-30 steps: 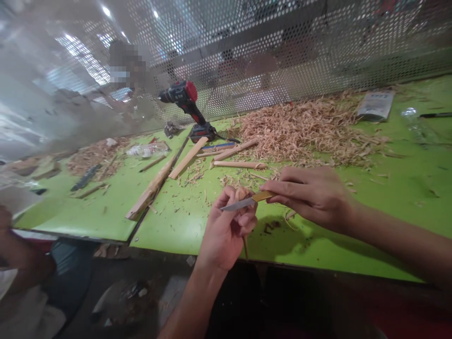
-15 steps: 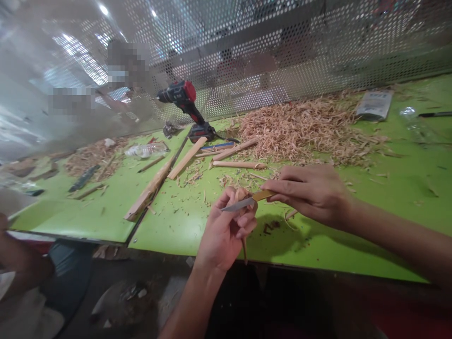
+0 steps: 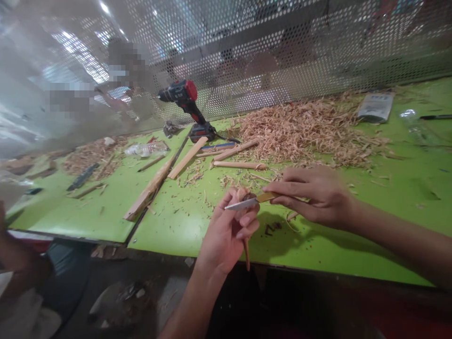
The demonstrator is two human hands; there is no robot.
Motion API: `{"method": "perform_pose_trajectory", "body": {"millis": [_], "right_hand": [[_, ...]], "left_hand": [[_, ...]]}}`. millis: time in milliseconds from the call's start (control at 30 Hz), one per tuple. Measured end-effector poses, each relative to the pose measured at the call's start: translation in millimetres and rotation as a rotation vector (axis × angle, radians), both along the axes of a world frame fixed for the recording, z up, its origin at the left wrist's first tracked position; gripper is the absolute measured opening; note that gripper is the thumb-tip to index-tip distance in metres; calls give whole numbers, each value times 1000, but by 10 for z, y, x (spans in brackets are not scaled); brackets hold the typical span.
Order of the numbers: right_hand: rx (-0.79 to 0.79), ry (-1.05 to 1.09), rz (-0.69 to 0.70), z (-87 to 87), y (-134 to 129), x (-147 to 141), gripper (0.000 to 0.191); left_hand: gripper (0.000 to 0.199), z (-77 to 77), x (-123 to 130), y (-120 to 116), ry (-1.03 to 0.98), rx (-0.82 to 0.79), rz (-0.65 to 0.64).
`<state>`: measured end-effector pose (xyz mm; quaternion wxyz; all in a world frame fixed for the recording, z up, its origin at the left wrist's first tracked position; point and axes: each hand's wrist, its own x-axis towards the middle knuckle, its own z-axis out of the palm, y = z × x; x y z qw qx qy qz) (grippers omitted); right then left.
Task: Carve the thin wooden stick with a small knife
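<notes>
My left hand (image 3: 226,230) is closed around a small carved wooden piece (image 3: 242,193), pale on one side with a dark brown part beside it. A thin brown stem (image 3: 247,254) sticks out below the fingers; whether it belongs to the same piece I cannot tell. In my right hand (image 3: 314,195), pinched by its yellow handle, is a knife (image 3: 242,204). Its blade points left and lies across the wooden piece and the left fingertips. Both hands are above the front of the green table (image 3: 169,230).
A cordless drill (image 3: 192,110) stands at the back before a perforated metal screen (image 3: 226,56). Wood shavings (image 3: 303,129) are heaped behind my hands. Wooden strips (image 3: 189,157), a long stick (image 3: 148,190) and a plastic bottle (image 3: 146,149) lie leftward. A packet (image 3: 376,107) is at back right.
The knife has shifted slightly right along the wooden piece, its blade turned a little, and more of the dark part shows. My left hand keeps its hold.
</notes>
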<state>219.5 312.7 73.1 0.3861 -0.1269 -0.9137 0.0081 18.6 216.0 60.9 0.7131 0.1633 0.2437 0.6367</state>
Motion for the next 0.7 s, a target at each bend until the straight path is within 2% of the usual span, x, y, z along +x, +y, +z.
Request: {"method": "perform_pose_trajectory", "body": {"millis": [233,500,700], "right_hand": [[-29,-13,-14,-45,-57,-12,22],[44,-17,-23,-23,-36,6,25],[80,-66,-72,-20,-10,20,30]], "left_hand": [[40,-30,-3,11,8,-2,23],[37,-42,2,10,64,55,44],[36,-45,-11,3,71,40,26]]}}
